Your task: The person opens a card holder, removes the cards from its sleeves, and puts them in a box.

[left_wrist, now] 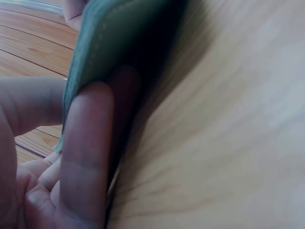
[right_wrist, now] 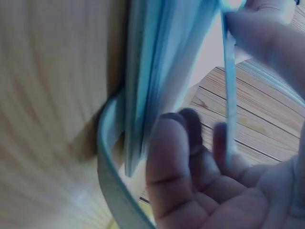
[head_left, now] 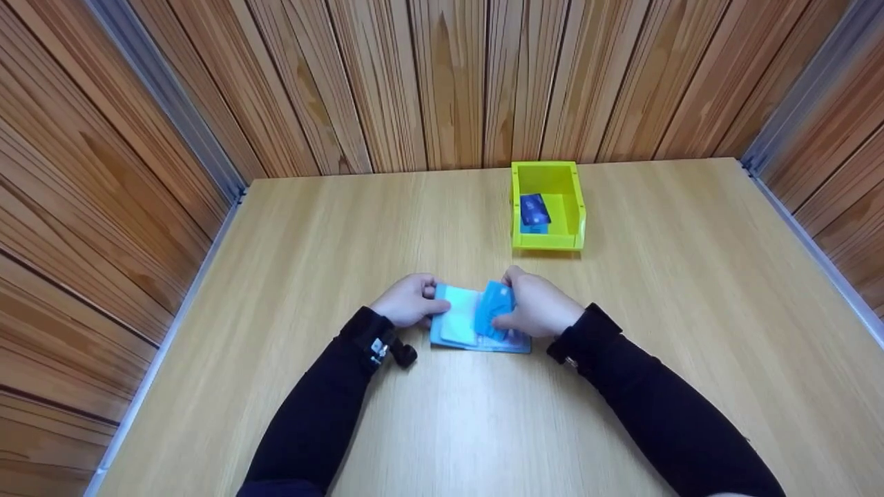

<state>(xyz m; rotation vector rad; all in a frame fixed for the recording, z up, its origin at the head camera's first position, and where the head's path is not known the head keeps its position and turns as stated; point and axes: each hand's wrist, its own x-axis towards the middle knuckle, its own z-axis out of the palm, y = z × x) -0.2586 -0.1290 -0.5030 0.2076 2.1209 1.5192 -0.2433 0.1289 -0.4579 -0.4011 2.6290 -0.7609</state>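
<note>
One blue card (head_left: 493, 306), long axis forward, slanting slightly right

On the light wood-grain rectangular table (head_left: 311, 241), the open blue folding wallet (head_left: 458, 315) lies between the person's bare left hand (head_left: 409, 301), at its left edge, and bare right hand (head_left: 543, 305), at its right side. In the right hand, a thin blue rectangular card (head_left: 492, 305) is over the wallet's right half. Behind, slightly rightward, stands a yellow plastic open-fronted bin (head_left: 549, 242); in its left part, a dark-blue rectangular card (head_left: 535, 208) overlaps a light-blue flat card (head_left: 535, 228) (the latter showing nearer the person). The brown wooden plank wall (head_left: 449, 90) rises behind the bin.
</note>
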